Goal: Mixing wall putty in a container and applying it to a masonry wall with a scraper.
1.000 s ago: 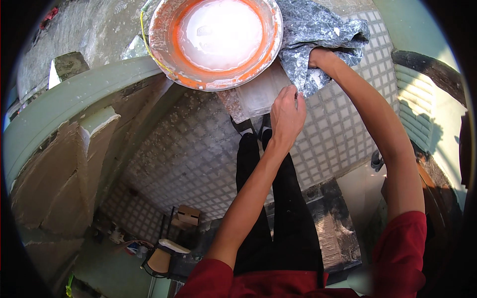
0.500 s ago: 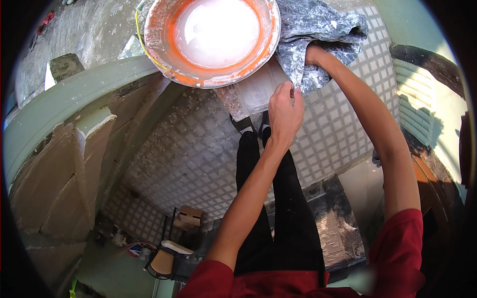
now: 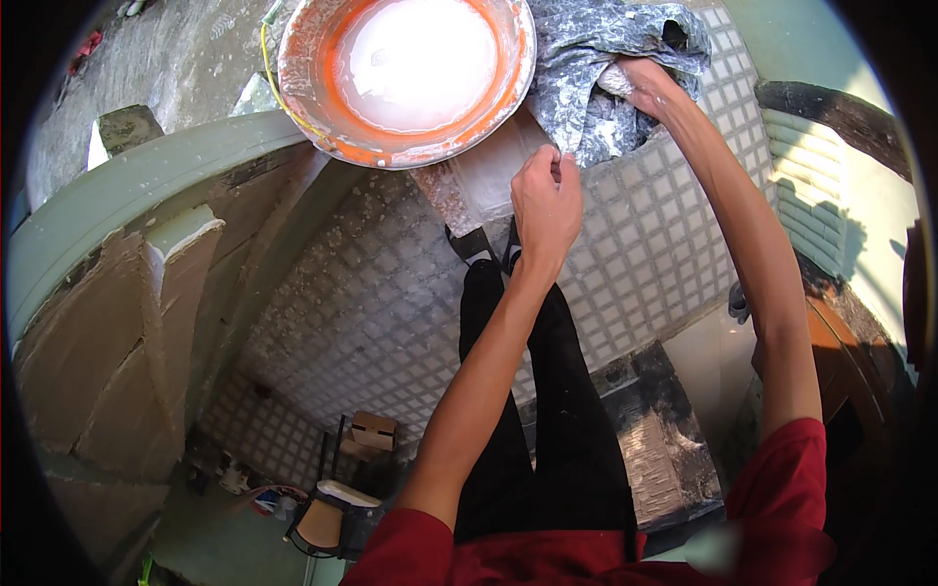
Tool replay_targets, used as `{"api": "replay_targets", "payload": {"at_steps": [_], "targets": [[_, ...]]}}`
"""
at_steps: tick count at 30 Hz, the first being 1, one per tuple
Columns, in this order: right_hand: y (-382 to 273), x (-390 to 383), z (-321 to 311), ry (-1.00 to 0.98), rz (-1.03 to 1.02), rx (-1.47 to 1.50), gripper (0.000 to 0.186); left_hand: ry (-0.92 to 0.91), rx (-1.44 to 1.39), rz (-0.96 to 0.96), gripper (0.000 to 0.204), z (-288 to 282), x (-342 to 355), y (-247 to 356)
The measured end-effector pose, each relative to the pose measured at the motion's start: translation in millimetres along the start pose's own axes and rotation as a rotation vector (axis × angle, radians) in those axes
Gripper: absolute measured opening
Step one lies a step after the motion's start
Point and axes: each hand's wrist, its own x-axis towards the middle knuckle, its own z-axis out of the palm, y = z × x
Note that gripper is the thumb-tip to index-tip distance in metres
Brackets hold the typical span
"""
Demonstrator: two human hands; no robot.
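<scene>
A crumpled grey sack (image 3: pixel 596 49), mottled and dusted with white, lies just right of an orange-lined basin (image 3: pixel 327 132) of milky white liquid (image 3: pixel 420 63). My left hand (image 3: pixel 547 200) is closed, thumb and fingers pinching the sack's near edge. At the sack's open mouth is my right hand (image 3: pixel 647 88), its fingers curled round a clump of white powder (image 3: pixel 616 80). White dust coats that hand too. Part of its fingers is hidden by the sack's folds.
Under the basin and sack is a pale smeared board (image 3: pixel 498 181) above the patterned tile floor (image 3: pixel 645 249). To the left curves a pale green ledge (image 3: pixel 147 181) with broken panels below. Farther back stand a chair (image 3: pixel 319 521) and a small cardboard box (image 3: pixel 374 430).
My right hand has come up out of the sack's mouth, now showing white powder in its fingers. My left hand keeps its pinch on the sack edge. The view has shifted slightly.
</scene>
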Motion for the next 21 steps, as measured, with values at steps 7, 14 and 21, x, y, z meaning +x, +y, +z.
{"api": "replay_targets", "payload": {"at_steps": [7, 14, 21], "targets": [[-5, -51, 48, 0.053, -0.009, 0.019, 0.021, 0.011, 0.228, -0.064, 0.033, -12, 16, 7], [-9, -89, 46, 0.033, -0.022, -0.073, 0.017, 0.003, 0.167, -0.003, 0.032, -6, 21, 7], [-35, -140, 83, -0.019, -0.093, -0.216, 0.015, -0.054, -0.005, 0.043, 0.023, 0, 3, -13]]}}
